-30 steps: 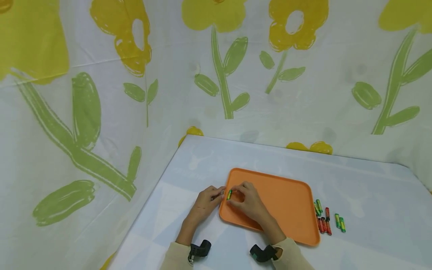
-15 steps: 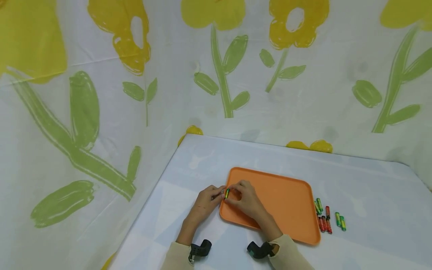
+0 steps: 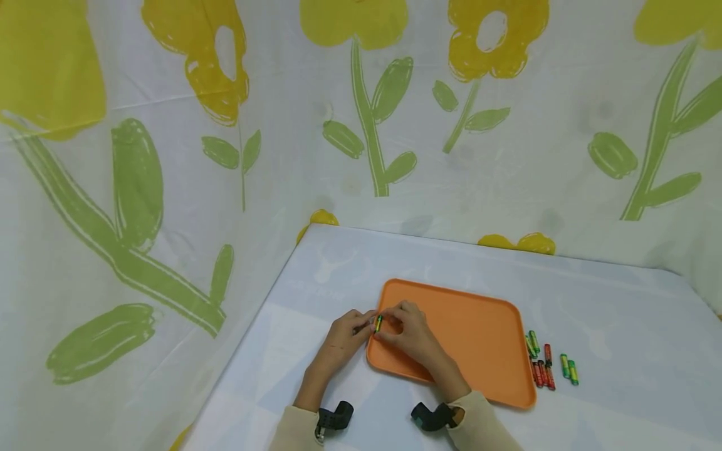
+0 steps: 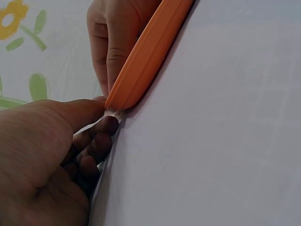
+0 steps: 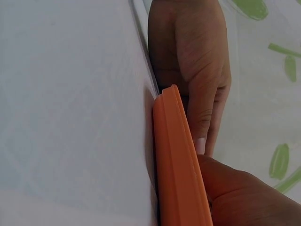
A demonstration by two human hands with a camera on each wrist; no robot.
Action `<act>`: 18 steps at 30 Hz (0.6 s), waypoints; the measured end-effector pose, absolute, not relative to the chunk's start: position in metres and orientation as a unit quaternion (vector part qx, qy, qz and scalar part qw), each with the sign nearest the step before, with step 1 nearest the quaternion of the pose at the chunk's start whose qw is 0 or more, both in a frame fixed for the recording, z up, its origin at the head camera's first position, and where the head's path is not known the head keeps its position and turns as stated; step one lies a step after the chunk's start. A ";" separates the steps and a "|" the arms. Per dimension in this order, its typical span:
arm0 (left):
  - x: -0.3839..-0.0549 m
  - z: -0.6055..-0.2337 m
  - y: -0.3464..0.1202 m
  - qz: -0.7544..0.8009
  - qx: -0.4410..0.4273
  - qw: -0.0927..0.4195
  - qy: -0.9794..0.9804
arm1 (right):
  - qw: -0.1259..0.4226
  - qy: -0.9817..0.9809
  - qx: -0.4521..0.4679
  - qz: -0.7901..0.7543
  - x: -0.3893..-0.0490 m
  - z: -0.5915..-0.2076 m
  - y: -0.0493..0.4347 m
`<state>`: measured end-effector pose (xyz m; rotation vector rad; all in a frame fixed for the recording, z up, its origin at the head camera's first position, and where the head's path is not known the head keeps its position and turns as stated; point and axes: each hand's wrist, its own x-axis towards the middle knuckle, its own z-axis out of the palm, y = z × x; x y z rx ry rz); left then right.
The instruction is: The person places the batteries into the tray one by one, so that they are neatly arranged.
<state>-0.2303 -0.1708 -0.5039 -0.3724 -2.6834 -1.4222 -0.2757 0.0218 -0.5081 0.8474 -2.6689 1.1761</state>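
My right hand (image 3: 410, 330) pinches a small green and yellow battery (image 3: 378, 323) between thumb and forefinger. It stands over the left part of an orange tray (image 3: 457, 335), with the battery close to my left fingertips. My left hand (image 3: 340, 341) is at the tray's left rim, its thumb and fingers drawn together on a small pale thing (image 4: 113, 113), mostly hidden. In the left wrist view the thumb touches the rim and the other fingers curl below it. The right wrist view has the left thumb behind the tray wall; the battery is hidden there.
Just right of the tray lie several red batteries (image 3: 543, 374) and a pair of green ones (image 3: 533, 343). Two more green and yellow batteries (image 3: 569, 369) lie farther right. A pale cloth covers the table (image 3: 626, 332), and a flower-printed curtain (image 3: 429, 207) hangs behind and at the left.
My right hand has carried the battery slightly left, up to my left fingertips. The left hand has stayed nearly still, and the tray and loose batteries lie as before.
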 end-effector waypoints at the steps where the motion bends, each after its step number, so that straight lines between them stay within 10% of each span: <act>1: -0.230 -0.504 -0.171 -0.466 -0.121 0.038 -0.876 | 0.051 -0.878 0.278 0.386 -0.275 -0.508 0.021; 18: -0.226 -0.501 -0.171 -0.468 -0.119 0.032 -0.875 | 0.036 -0.881 0.277 0.381 -0.266 -0.492 0.035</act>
